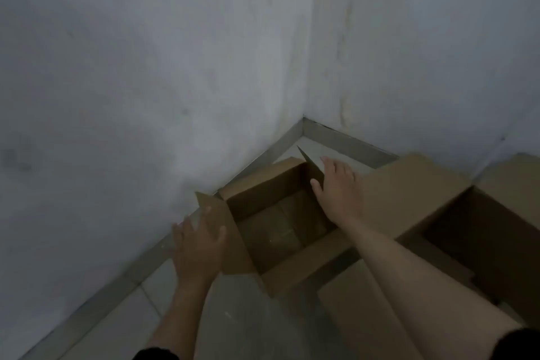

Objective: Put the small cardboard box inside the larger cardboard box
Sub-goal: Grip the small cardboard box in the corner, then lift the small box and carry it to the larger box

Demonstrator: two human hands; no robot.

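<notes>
The small cardboard box [277, 231] stands open on the floor in the room's corner, its inside bare. My left hand [198, 245] lies with spread fingers on its left flap [233, 254]. My right hand [336, 193] rests flat, fingers apart, on the box's right side next to an upright flap [311, 165]. Neither hand is closed around the cardboard. The larger cardboard box [485, 245] stands open right beside it on the right, with a wide flap [409, 193] spread toward the small box; part of it is behind my right forearm.
Two white walls [146, 82] meet at the corner just behind the small box, with a grey skirting strip [344, 140] along their base. Light floor tiles [242, 324] lie in front of the boxes, between my arms.
</notes>
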